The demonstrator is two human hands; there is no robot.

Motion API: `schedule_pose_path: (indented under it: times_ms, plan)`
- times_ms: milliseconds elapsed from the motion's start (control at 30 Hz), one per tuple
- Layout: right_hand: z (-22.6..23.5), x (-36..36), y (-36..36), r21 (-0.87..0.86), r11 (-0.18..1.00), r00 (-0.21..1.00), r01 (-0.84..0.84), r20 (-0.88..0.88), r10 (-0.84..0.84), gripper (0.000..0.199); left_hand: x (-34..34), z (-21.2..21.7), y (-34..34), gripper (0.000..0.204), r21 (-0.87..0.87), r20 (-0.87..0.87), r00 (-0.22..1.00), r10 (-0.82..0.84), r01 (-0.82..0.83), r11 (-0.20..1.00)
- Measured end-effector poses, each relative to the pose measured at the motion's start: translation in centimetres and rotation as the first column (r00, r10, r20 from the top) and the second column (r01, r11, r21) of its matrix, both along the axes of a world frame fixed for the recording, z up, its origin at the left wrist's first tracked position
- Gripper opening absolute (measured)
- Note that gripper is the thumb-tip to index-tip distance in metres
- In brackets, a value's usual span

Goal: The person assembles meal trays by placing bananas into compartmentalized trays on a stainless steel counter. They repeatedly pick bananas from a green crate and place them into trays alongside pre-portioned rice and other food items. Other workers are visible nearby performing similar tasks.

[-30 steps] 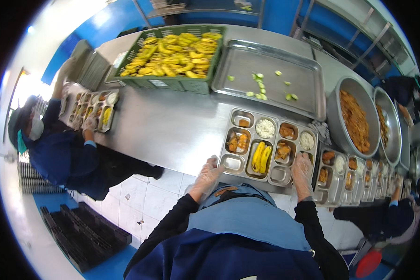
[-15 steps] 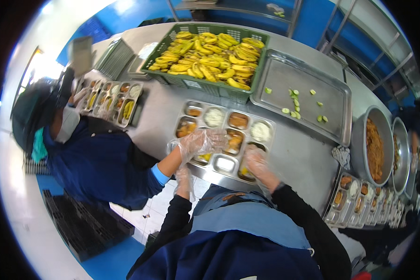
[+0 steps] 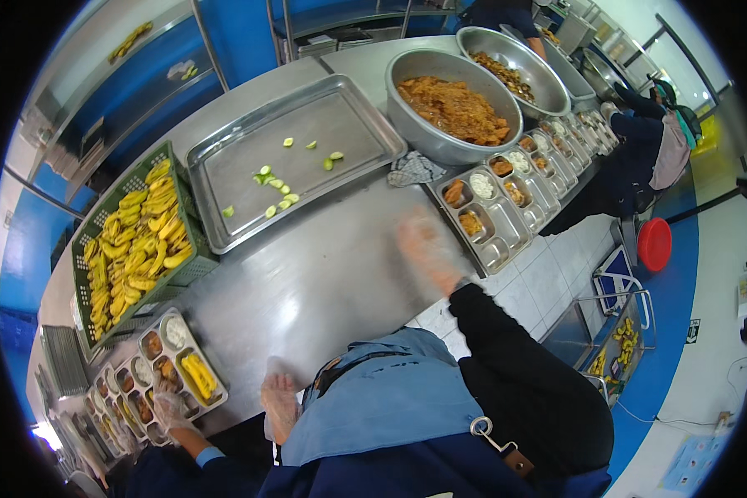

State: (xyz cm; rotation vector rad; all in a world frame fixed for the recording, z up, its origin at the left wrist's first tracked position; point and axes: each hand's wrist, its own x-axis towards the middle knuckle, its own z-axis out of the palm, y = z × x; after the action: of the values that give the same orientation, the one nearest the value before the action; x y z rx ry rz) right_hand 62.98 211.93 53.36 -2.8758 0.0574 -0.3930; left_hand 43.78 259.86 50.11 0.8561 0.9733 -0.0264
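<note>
Nearest food tray [image 3: 507, 222]: at the counter's near edge, toward the right; heads a row of like trays. Compartments hold white rice, orange-brown meat pieces; two front ones bare.
Right hand [image 3: 432, 251]: clear glove, blurred; beside that tray's left side, over the counter [image 3: 307, 278]. Fingers outstretched, nothing seen in the grasp; contact with the tray cannot be told.
Left hand [image 3: 280, 402]: clear glove, at the near edge, left of the apron [image 3: 373, 407]. Fingers loosely bent, holding nothing.
Tray row: runs along the near edge to the right end.
Cloth [image 3: 415, 169]: crumpled, just beyond the nearest tray's corner.
Stew pot [image 3: 441, 143]: behind the row, full of orange-brown food; metal bowl [image 3: 554, 106] just to its right.
Big flat pan [image 3: 241, 158]: toward the far edge, with scattered green slices [image 3: 275, 183].
Crate [image 3: 201, 267]: green, left of the pan, heaped with bananas [image 3: 137, 245].
Left-end trays [image 3: 218, 398]: filled, near edge; a co-worker's gloved hand [image 3: 174, 413] at them.
Right-end person [image 3: 656, 145]: standing by the far trays.
</note>
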Motion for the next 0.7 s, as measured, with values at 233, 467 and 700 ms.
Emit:
schedule_pose_path:
  times_ms: [233,467,700]
  plan:
    - [-4.1,-3.7,-33.2,0.017,0.763,0.763,0.646,-0.041,-0.645,0.022,7.6,4.6,-11.8,0.042,-0.030,0.005,0.850,-0.527,0.527,0.849]
    - [-10.5,-3.8,-50.4,-0.155,0.720,0.726,0.676,-0.021,-0.687,0.025,10.0,5.4,-22.5,0.044,0.034,-0.142,0.670,-0.729,0.739,0.673]
    - [-12.5,0.0,-60.3,-0.362,0.733,0.767,0.575,-0.074,-0.638,0.036,12.2,5.1,-32.8,0.055,-0.077,-0.046,0.269,-0.962,0.959,0.272]
